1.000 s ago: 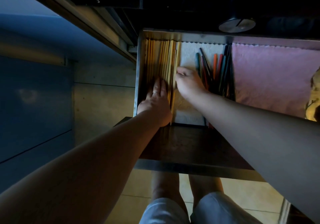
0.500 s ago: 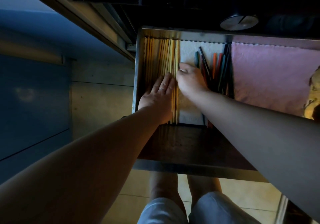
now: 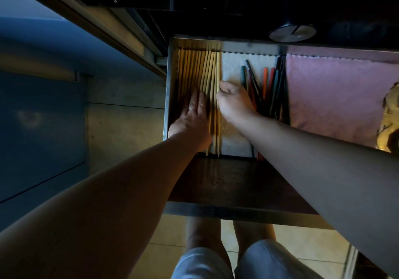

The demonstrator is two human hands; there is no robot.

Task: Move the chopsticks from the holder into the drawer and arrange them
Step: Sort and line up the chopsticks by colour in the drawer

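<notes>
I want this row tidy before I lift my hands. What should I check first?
1. Left hand flat on the pale yellow wooden chopsticks: ok.
2. Yellow sticks parallel: not ok, the right-side ones slant.
3. Far tips level: not ok, one stops short.
4. Right hand pinching the outermost stick: cannot tell.
5. Dark and orange chopsticks kept apart, across the white liner: ok.

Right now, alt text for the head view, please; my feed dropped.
In an open metal drawer, the left hand lies flat on a row of yellow wooden chopsticks while the right hand, fingers curled, touches the row's right edge. Dark and orange chopsticks lie loose on white paper liner, beside a pink cloth.
</notes>
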